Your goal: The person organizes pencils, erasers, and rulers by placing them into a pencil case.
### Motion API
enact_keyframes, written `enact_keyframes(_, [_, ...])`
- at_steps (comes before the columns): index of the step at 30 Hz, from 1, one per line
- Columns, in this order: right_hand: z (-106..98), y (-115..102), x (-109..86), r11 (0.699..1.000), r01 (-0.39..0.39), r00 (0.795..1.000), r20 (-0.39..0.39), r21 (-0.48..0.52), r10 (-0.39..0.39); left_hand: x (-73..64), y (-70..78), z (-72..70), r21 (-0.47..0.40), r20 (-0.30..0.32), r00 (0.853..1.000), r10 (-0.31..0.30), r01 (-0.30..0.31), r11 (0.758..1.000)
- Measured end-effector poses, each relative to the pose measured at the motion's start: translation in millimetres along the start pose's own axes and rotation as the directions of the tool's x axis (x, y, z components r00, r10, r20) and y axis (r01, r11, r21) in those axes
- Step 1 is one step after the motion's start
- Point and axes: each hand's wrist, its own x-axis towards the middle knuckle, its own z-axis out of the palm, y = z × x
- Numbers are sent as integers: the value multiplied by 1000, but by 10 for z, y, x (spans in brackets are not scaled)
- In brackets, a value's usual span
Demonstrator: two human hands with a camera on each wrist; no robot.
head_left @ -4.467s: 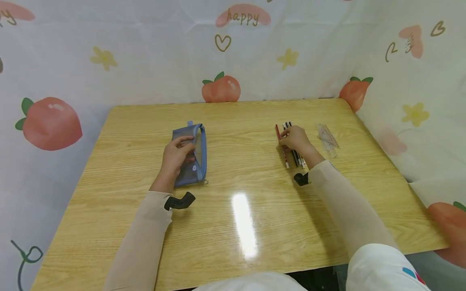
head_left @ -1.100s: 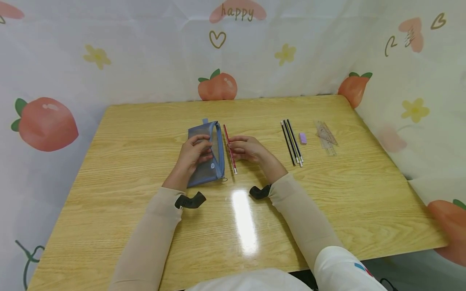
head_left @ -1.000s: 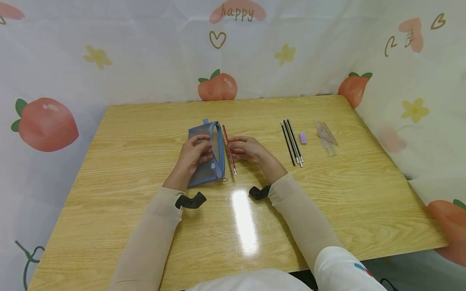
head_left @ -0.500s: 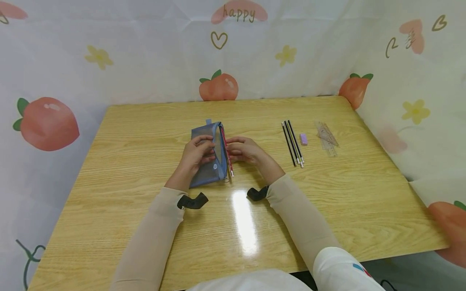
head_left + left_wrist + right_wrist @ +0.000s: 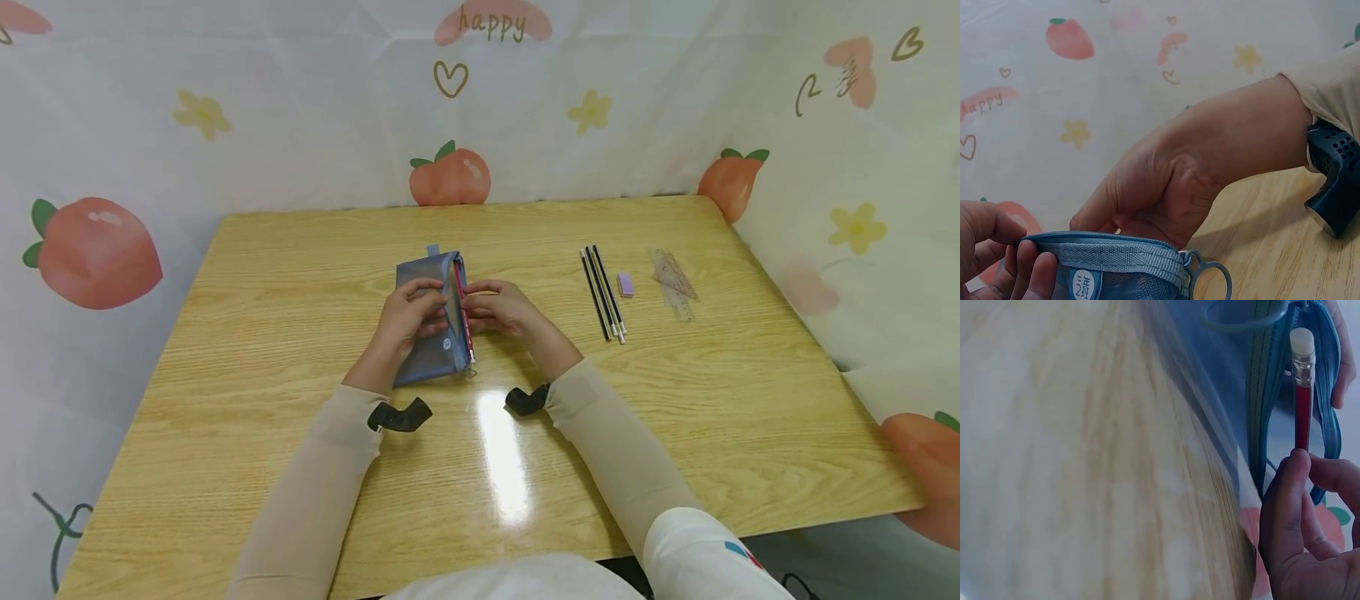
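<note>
A blue mesh pencil case (image 5: 426, 360) lies on the table with its zip undone along the right side. My left hand (image 5: 407, 321) pinches the near edge of its mouth; the left wrist view shows thumb and fingers (image 5: 1042, 275) at the zip's end. Between fingertips and thumb, my right hand (image 5: 510, 312) holds a red pencil (image 5: 1303, 419) with a white eraser tip (image 5: 1302, 341). In the head view the pencil lines up lengthwise with the opening, right at the zip edges (image 5: 1260, 394). The right fingertips are partly hidden behind the case in the left wrist view.
To the right lie several black pencils (image 5: 602, 292) side by side, then a purple eraser (image 5: 626, 285) and clear plastic rulers (image 5: 675, 285), which overlap. A patterned cloth (image 5: 315, 142) stands behind the wooden table (image 5: 285, 283).
My right hand has picked the red pencil from beside the black ones and carried it left to the case's opening. The case and left hand have shifted slightly right.
</note>
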Motion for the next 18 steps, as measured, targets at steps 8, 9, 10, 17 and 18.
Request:
enact_keyframes(8, [54, 11, -6, 999, 31, 999, -28, -13, -31, -7, -15, 23, 16, 24, 1000, 3, -3, 1000])
enact_keyframes(9, [61, 17, -2, 999, 38, 999, -29, -17, -38, -9, -15, 25, 18, 25, 1000, 2, -3, 1000])
enact_keyframes(10, [68, 22, 0, 999, 43, 999, -29, -21, -44, -12, -15, 27, 18, 27, 1000, 2, -3, 1000])
enact_keyframes(17, [71, 50, 2, 998, 51, 998, -20, -49, -52, -3, -32, 18, 40, 30, 1000, 4, -5, 999])
enact_keyframes(18, [68, 50, -1, 998, 48, 999, -19, -48, -49, 0, -38, 13, 44, 31, 1000, 5, -6, 999])
